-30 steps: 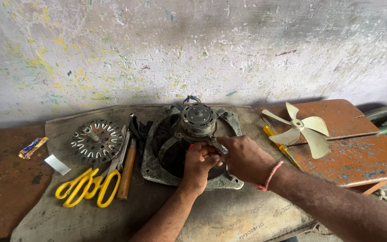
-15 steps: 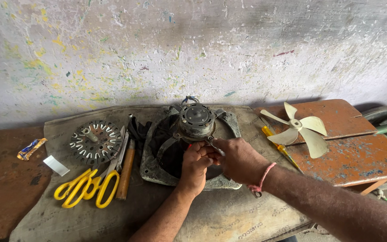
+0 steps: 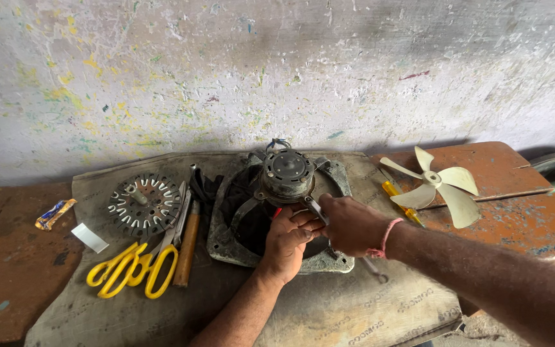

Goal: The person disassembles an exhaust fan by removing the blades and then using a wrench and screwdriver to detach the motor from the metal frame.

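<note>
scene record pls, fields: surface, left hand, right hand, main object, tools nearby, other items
surface: sack cloth over a rusty table
left hand: fingers on the motor's front bracket
right hand: gripping a metal tool at the same bracket; tool type unclear
main object: fan motor in a square frame
tools nearby: yellow scissors, wooden-handled tool, yellow screwdriver
other items: cream fan blade, round slotted disc
</note>
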